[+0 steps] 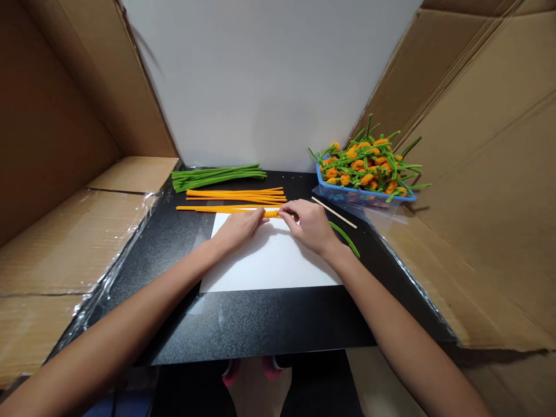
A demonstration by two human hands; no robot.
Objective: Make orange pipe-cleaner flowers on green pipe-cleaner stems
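Observation:
Over the top part of a white sheet [264, 260], an orange pipe cleaner [272, 214] wound into a tight coil spans the gap between my hands. My left hand [243, 227] is closed around the coil's left end. At the other end, my right hand [309, 223] pinches with thumb and forefinger where orange meets green. A green pipe cleaner [346, 238] curves out from behind my right hand toward the right; its middle is hidden by the hand. Loose straight orange pipe cleaners [234, 195] lie just beyond my left hand.
Green pipe cleaners [219, 175] lie bundled at the back left of the black table [260, 324]. A thin wooden stick [334, 212] rests right of my hands. At the back right, a blue basket [365, 194] is heaped with orange-and-green pieces. Cardboard walls [490, 174] flank both sides.

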